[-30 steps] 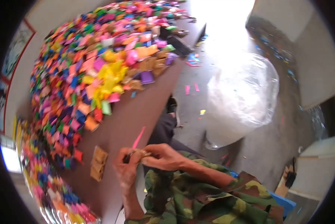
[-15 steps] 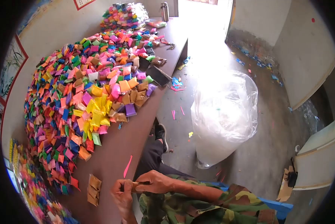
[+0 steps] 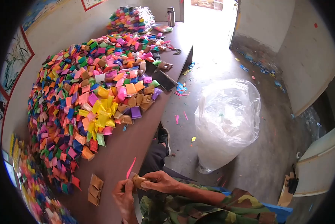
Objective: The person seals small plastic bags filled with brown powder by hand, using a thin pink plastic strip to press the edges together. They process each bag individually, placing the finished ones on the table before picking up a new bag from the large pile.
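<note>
My right hand [image 3: 160,182] is closed on a small brown packet [image 3: 139,182] above the table's front edge. Close against the packet's left side is my left hand [image 3: 124,192], its thumb and fingertips pinched together; whatever they grip is too small to make out. A pink strip [image 3: 131,168] lies on the brown table [image 3: 115,156] just beyond my fingers. Left of my hands rests a strip of joined brown packets [image 3: 95,189]. A large heap of colourful packets [image 3: 74,108] covers the table's far left side, with yellow ones [image 3: 102,112] near its edge.
A clear plastic bag [image 3: 227,127] stands on the floor right of the table. A steel flask [image 3: 170,17] and a dark open box [image 3: 164,80] are on the table. Scraps litter the floor. A cardboard piece [image 3: 286,190] leans at the lower right.
The brown packet between my hands has turned and shows its broad face. My right hand has shifted slightly and the camera view has moved a little.
</note>
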Motion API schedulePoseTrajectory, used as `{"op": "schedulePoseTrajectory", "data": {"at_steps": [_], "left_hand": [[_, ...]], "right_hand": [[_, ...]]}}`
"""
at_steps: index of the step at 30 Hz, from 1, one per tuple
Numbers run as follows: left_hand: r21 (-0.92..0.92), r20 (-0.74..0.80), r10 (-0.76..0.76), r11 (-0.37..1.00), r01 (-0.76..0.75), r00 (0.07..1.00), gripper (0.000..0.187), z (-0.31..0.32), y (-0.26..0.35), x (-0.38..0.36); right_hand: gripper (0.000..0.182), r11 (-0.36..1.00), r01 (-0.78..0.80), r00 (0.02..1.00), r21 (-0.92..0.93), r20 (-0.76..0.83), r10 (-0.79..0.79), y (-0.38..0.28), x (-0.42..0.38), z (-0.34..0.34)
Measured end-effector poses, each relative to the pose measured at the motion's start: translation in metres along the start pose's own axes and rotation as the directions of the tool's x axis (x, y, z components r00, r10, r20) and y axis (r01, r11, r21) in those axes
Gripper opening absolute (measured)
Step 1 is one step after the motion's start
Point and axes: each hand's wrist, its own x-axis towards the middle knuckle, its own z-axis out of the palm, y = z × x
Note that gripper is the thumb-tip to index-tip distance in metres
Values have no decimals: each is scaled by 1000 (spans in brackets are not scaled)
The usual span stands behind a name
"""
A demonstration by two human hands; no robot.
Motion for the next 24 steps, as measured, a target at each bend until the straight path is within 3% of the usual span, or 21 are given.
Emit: {"op": "schedulePoseTrajectory", "data": {"at_steps": [4, 8, 11, 15, 19, 22, 24], "left_hand": [[141, 12, 55, 988, -56, 998, 21, 0, 6, -1], [245, 47, 127, 960, -135, 991, 19, 1, 8, -4], [177, -33, -69, 981, 74, 997, 16, 6, 19, -8], [-147, -68, -125, 983, 114, 990, 18, 4, -6, -4], [-65, -111, -215, 976, 209, 970, 33, 4, -4, -3], [-268, -166, -231, 946, 182, 959, 42, 0, -2, 1], [-229, -139, -212, 957, 177, 967, 45, -8, -5, 0]], "right_hand": [[34, 991, -28, 1000, -132, 9, 29, -19, 0, 5], [32, 994, -64, 997, -87, 41, 67, -8, 0, -2], [26, 999, -31, 998, 11, -45, 32, 0, -4, 4], [22, 993, 41, 994, -108, -95, -52, -3, -5, 7], [21, 1000, -7, 991, -27, -137, 3, 2, -5, 11], [25, 999, -29, 980, 35, -196, 35, 4, -4, 6], [27, 998, 8, 969, 56, -246, 6, 1, -3, 3]]}}
